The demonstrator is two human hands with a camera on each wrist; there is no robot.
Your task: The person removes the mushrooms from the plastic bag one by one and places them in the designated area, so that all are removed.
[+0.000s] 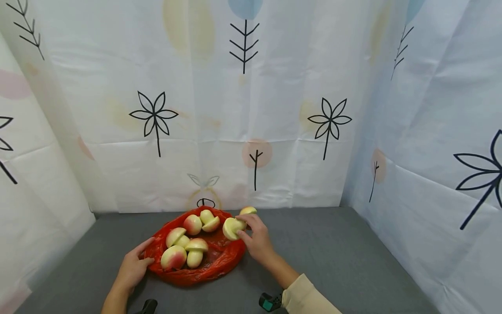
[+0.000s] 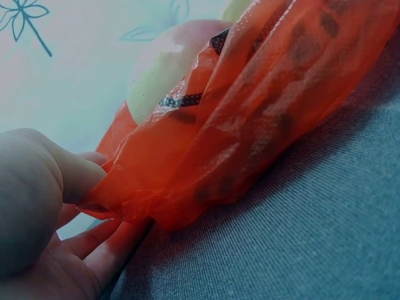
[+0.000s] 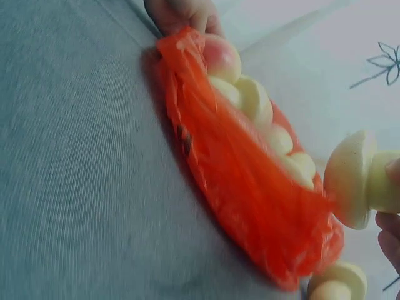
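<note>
A red plastic bag (image 1: 219, 268) lies on the grey table with its mouth wide and its rim rolled down. Inside are several mushroom-shaped pieces with pale stems and pink-tinged caps, one being a mushroom (image 1: 196, 252) near the front. My left hand (image 1: 131, 268) pinches the bag's left rim between thumb and fingers. By its stem, my right hand (image 1: 259, 240) holds a pale mushroom (image 3: 350, 181) at the bag's right rim, cap pointing left. Another mushroom (image 3: 342, 280) sits outside the bag, by its right end, partly behind my right hand in the head view.
The grey tabletop (image 1: 321, 257) stretches to both sides of the bag. White curtains (image 1: 282, 109) with plant drawings stand behind the table and at its sides. A dark device with a green patch (image 1: 270, 302) is at my right wrist.
</note>
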